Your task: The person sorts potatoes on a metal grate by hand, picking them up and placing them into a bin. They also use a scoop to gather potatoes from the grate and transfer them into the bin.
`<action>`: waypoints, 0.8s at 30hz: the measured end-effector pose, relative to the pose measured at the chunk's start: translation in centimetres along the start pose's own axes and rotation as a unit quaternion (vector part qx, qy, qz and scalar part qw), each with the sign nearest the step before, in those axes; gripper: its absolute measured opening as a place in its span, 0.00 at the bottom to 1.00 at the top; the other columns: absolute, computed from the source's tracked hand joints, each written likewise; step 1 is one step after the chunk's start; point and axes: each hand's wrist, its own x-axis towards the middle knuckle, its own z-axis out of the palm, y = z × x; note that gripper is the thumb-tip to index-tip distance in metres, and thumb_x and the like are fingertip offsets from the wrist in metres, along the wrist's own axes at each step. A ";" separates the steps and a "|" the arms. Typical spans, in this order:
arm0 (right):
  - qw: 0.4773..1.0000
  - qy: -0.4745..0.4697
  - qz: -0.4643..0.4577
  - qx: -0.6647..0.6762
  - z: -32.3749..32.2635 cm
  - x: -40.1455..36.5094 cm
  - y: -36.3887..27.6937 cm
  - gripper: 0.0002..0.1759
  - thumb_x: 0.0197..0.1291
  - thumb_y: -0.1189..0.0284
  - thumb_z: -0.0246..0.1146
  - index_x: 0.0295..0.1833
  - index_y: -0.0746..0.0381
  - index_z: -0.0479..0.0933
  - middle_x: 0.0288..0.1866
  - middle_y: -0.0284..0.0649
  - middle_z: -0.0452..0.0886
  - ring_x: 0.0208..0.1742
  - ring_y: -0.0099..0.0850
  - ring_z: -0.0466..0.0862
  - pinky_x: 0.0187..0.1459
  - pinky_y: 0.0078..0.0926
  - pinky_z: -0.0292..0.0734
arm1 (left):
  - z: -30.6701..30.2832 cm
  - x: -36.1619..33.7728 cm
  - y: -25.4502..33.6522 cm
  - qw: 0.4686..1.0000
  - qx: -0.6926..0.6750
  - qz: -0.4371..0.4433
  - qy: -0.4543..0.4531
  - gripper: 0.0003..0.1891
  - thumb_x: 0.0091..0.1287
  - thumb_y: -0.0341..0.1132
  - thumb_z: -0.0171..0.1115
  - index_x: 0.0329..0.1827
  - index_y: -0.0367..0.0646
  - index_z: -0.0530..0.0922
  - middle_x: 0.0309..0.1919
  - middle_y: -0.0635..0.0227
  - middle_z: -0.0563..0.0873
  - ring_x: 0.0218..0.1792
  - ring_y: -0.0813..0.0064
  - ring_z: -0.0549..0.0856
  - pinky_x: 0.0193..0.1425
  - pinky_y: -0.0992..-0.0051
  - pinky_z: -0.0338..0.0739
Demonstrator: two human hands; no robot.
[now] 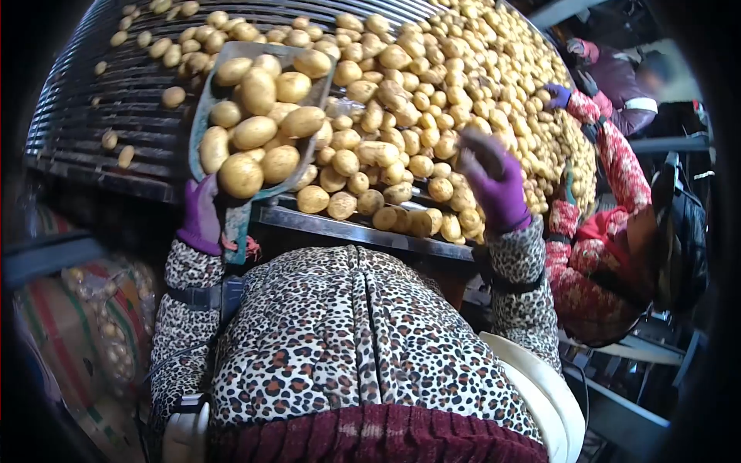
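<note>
A worn teal scoop [195,127] full of large yellow potatoes [257,91] lies over the near edge of the slatted metal bed. Its short handle [238,231] points toward my body, with a pink tie beside it. My left hand [201,214], in a purple glove, grips the scoop's near left corner, its fingers partly hidden under the rim. To the right, my right hand [496,179], in a matching glove, hovers over the heaped loose potatoes [401,108]. Its fingers are apart and slightly curled, with nothing seen in them.
A metal rail [363,231] edges the slatted bed [69,123] in front of me. At the right, a person in a red patterned sleeve [621,166] reaches over the potatoes; another person [617,85] stands farther off. Filled sacks [69,324] stand at the lower left.
</note>
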 end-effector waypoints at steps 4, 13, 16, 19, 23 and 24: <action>0.976 -0.057 0.190 -0.087 -2.5 -9.1 5.0 0.17 0.60 0.72 0.68 0.54 0.65 0.80 0.45 0.42 0.86 0.47 0.30 0.85 0.50 0.27 0.80 | -0.6 -0.1 1.1 0.998 0.054 -0.005 -0.025 0.16 0.77 0.35 0.45 0.57 0.35 0.76 0.52 0.62 0.80 0.53 0.73 0.82 0.58 0.71 0.79; 0.953 -0.132 0.042 -0.268 -0.5 -10.3 3.6 0.27 0.55 0.62 0.70 0.62 0.52 0.76 0.49 0.41 0.83 0.46 0.41 0.85 0.47 0.37 0.81 | -1.9 -0.2 0.3 0.987 0.150 0.050 -0.020 0.16 0.75 0.36 0.48 0.53 0.33 0.79 0.51 0.60 0.82 0.52 0.72 0.83 0.58 0.70 0.78; 0.924 -0.224 0.042 -0.306 1.7 -9.1 2.4 0.30 0.54 0.59 0.70 0.63 0.51 0.74 0.48 0.40 0.82 0.42 0.40 0.85 0.40 0.39 0.81 | -0.2 -0.7 2.0 0.997 0.067 0.024 -0.007 0.17 0.75 0.37 0.48 0.51 0.32 0.80 0.50 0.60 0.83 0.51 0.72 0.84 0.57 0.70 0.78; 0.902 -0.246 0.033 -0.353 2.9 -7.8 4.0 0.31 0.54 0.60 0.69 0.64 0.53 0.72 0.51 0.41 0.80 0.44 0.42 0.85 0.40 0.41 0.81 | -0.1 -0.7 2.5 0.997 -0.059 -0.049 -0.026 0.17 0.75 0.37 0.48 0.51 0.32 0.80 0.50 0.60 0.84 0.50 0.72 0.85 0.56 0.70 0.79; 0.911 -0.275 0.064 -0.301 3.5 -6.5 3.2 0.31 0.52 0.65 0.70 0.63 0.56 0.74 0.54 0.45 0.81 0.50 0.44 0.84 0.49 0.39 0.81 | 1.0 -1.0 3.8 0.995 -0.085 -0.051 -0.032 0.16 0.73 0.35 0.50 0.54 0.32 0.77 0.50 0.61 0.84 0.49 0.72 0.85 0.54 0.71 0.80; 0.921 -0.275 0.051 -0.272 3.0 -6.3 4.1 0.31 0.51 0.66 0.70 0.63 0.56 0.74 0.54 0.46 0.81 0.52 0.44 0.83 0.51 0.38 0.81 | 1.7 -1.2 4.0 0.992 -0.109 -0.054 -0.019 0.16 0.73 0.35 0.51 0.56 0.32 0.76 0.51 0.61 0.84 0.50 0.72 0.85 0.55 0.71 0.79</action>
